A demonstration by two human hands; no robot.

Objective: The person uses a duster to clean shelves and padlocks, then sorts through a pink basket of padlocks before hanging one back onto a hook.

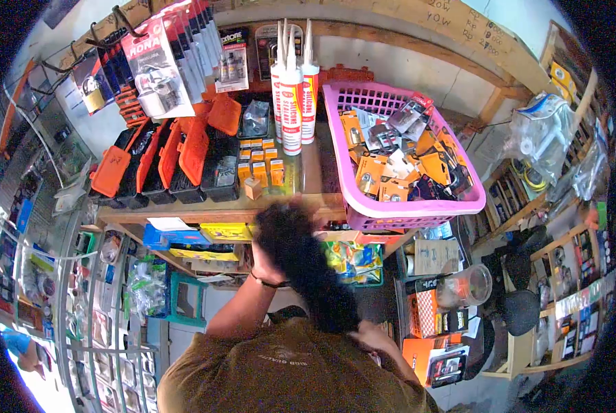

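A fluffy black duster [311,265] slants from the shelf edge down to the right across my chest. My right hand [368,336] is closed at its lower end, where the handle is hidden. My left hand [261,258], with a dark band on the wrist, is raised beside the upper end of the duster. The dark feathers cover its fingers, so their grip does not show. Just beyond, on the wooden shelf [204,210], stand a small cardboard box [253,188], several small orange-and-white boxes [260,164] and white silicone sealant tubes [292,110].
A pink basket [411,206] of packaged hardware stands at the right of the shelf. Black bins with orange lids [192,148] line the left, under hanging blister packs [153,72]. Below are a yellow box [227,232] and a teal stool [187,303]. A clear plastic tub [469,286] lies right.
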